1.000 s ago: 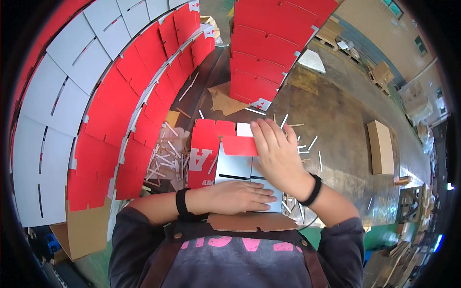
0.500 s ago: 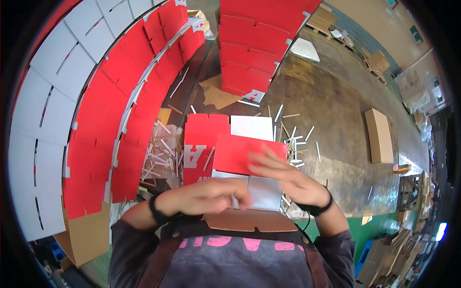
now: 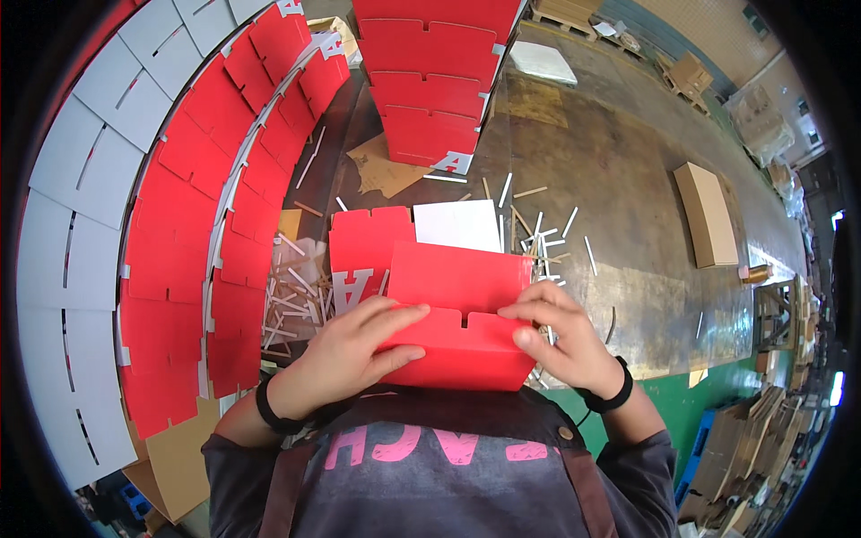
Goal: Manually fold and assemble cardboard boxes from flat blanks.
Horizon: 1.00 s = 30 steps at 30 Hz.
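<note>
A red cardboard box (image 3: 462,366) stands right against my front, its near flap with a central slot folded down over the top. Beyond that flap, the box's far red flap (image 3: 459,269) is still raised. My left hand (image 3: 363,345) holds the flap's left side, fingertips on its far edge and thumb near the front edge. At the right side, my right hand (image 3: 560,334) has fingers bent over the flap's corner with the thumb on its surface. Behind lie another red box piece with a white letter (image 3: 369,240) and a white panel (image 3: 456,224).
Curving stacks of red boxes (image 3: 170,269) and white boxes (image 3: 81,233) rise at my left. A red box stack (image 3: 430,90) stands ahead. White and brown strips (image 3: 291,291) litter the floor. A long brown carton (image 3: 706,215) lies right; flattened cardboard (image 3: 735,457) sits lower right.
The near flap, brown inside and folded out toward me before, now lies over the box's top. Both hands have moved from above the box onto that flap's two sides.
</note>
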Available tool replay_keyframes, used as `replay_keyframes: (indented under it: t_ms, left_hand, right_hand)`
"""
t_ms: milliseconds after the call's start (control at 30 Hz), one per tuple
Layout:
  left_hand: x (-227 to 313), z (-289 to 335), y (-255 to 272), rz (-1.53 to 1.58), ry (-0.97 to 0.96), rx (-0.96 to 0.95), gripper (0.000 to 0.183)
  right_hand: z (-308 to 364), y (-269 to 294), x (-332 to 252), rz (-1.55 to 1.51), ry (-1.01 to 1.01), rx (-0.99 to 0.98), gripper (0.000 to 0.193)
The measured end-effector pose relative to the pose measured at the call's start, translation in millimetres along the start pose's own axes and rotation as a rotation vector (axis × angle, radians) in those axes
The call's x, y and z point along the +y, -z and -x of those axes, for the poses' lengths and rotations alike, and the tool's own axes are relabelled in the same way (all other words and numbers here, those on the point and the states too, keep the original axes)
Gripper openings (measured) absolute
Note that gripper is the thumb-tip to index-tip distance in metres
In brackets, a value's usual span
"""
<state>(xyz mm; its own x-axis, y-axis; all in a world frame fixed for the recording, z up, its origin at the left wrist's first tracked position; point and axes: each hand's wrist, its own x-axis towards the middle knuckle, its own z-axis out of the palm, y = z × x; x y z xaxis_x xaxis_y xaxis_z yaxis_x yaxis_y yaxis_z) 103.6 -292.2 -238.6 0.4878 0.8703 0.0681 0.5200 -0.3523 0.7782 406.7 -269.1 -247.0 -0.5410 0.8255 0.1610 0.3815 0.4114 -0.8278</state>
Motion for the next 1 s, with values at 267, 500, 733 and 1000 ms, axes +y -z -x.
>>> replay_keyframes:
  t_ms: [267, 500, 733, 1000]
  left_hand:
    - [-54.4, -0.1, -37.0, -0.129, -0.11, 0.251, 0.042]
    - [-84.1, -25.8, -48.2, 0.923, 0.403, -0.096, 0.058]
    - [-30.4, 2.0, -5.0, 0.503, 0.113, 0.032, 0.064]
    - [-103.4, 47.8, -57.5, 0.641, 0.128, 0.124, 0.099]
  right_hand:
    - [35.5, -36.8, 38.5, -0.151, -0.157, 0.216, 0.028]
    - [25.2, -58.3, 67.2, -0.517, -0.513, 0.216, 0.061]
    - [20.0, -12.5, -6.0, -0.377, -0.31, 0.139, 0.054]
    - [39.6, -78.6, 104.0, -0.664, -0.3, -0.064, 0.083]
